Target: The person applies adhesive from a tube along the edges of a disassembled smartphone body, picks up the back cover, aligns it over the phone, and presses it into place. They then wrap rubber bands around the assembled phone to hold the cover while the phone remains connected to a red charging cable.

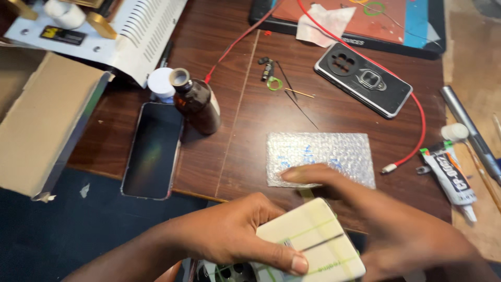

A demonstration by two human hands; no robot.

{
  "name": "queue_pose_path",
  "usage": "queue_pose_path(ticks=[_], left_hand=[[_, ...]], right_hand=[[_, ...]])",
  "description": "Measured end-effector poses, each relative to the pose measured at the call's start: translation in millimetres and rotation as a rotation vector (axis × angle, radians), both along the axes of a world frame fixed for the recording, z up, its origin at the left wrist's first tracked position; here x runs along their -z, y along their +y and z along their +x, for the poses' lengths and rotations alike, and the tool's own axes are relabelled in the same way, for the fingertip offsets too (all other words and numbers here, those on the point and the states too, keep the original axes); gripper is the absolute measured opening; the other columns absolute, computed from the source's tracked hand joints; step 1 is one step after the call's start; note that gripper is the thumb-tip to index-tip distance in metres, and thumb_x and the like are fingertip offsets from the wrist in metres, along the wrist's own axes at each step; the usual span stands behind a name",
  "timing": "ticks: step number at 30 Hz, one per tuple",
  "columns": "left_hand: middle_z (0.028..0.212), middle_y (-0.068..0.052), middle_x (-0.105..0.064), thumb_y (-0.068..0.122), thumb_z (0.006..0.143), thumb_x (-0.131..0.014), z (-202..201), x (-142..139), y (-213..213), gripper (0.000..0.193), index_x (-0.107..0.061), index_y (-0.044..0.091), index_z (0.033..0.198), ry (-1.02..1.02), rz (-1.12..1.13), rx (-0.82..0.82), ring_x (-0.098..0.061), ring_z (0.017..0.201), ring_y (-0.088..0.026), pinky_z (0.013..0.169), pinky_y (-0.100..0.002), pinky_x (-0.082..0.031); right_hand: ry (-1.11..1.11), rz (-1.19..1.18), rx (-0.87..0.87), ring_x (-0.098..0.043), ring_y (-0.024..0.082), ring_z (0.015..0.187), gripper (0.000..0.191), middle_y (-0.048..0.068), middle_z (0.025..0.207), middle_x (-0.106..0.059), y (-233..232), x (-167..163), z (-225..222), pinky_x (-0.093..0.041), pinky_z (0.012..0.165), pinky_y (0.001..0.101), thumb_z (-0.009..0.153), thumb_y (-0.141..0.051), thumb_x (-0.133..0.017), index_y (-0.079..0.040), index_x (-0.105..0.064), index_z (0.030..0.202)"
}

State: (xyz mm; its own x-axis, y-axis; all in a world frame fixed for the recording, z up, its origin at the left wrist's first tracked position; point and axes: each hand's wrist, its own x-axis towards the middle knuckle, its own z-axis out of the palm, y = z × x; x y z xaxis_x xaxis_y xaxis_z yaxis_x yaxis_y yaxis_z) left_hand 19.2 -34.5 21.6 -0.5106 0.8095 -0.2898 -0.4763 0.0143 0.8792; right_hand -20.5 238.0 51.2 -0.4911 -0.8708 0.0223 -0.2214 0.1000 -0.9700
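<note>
Cream flat slab (pixel 313 243) pinched by left hand (pixel 235 235) fingers; right hand (pixel 386 224) fingers spread over bubble wrap (pixel 319 156).

The left hand (pixel 229 235) grips a pale, flat rectangular slab (pixel 315 245) crossed by thin green lines, thumb pressed on its near edge. The right hand (pixel 396 230) stretches over it, blurred, fingertips (pixel 292 175) touching a bubble-wrap pouch (pixel 323 154) on the wooden table (pixel 245 130). A dark phone (pixel 153 150) and brown bottle (pixel 197 102) stand to the left

Glossy brown glass bottle (pixel 195 102) on wood-grain table (pixel 245 136)
</note>
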Motion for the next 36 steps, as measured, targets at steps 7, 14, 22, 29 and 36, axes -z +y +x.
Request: queue_pose_path(ticks=[7,14,22,29,36], left_hand=[[0.098,-0.014,-0.077,0.025,0.091,-0.077,1,-11,-14,0.04,-0.071,-0.005,0.116,-0.259,0.374,-0.375,-0.074,0.088,-0.018,0.078,-0.033,-0.06],[0.102,-0.016,-0.078,0.02,0.098,-0.075,7,10,5,0.033,-0.071,-0.006,0.119,0.105,0.284,-0.623,-0.075,0.09,-0.019,0.078,-0.037,-0.062],[0.078,-0.016,-0.074,0.026,0.094,-0.074,13,-19,17,0.026,-0.076,0.004,0.107,0.779,-0.28,-0.085,-0.074,0.072,-0.029,0.064,-0.038,-0.056],[0.068,-0.013,-0.076,0.039,0.087,-0.072,3,-32,-6,0.038,-0.078,0.004,0.101,0.403,-0.475,-0.044,-0.074,0.06,-0.019,0.058,-0.033,-0.055],[0.092,-0.006,-0.08,0.035,0.088,-0.076,-2,0,-16,0.042,-0.078,0.001,0.111,0.152,-0.156,-0.168,-0.073,0.085,-0.011,0.076,-0.027,-0.057]], right_hand=[[-0.492,-0.387,0.288,-0.06,0.028,0.127,0.073,0.016,0.138,-0.06,27,-3,26,-0.049,0.106,0.0417,0.085,-0.027,-0.085,-0.002,-0.05,0.145],[-0.782,-0.763,0.388,-0.05,0.034,0.14,0.085,0.022,0.151,-0.05,26,24,21,-0.038,0.114,0.0488,0.085,-0.031,-0.088,0.002,-0.044,0.15],[-0.292,0.474,0.043,-0.066,0.017,0.114,0.046,0.006,0.121,-0.072,-17,-20,-19,-0.054,0.098,0.0331,0.097,-0.041,-0.068,-0.009,-0.077,0.129],[-0.583,0.674,0.345,-0.055,0.011,0.075,0.032,0.005,0.086,-0.068,-12,-12,-15,-0.047,0.062,0.0305,0.095,-0.029,-0.066,-0.008,-0.078,0.116],[-0.539,0.257,0.229,-0.052,0.012,0.067,0.022,0.003,0.081,-0.06,-14,-7,-17,-0.042,0.057,0.0284,0.1,-0.017,-0.068,0.001,-0.073,0.11]])
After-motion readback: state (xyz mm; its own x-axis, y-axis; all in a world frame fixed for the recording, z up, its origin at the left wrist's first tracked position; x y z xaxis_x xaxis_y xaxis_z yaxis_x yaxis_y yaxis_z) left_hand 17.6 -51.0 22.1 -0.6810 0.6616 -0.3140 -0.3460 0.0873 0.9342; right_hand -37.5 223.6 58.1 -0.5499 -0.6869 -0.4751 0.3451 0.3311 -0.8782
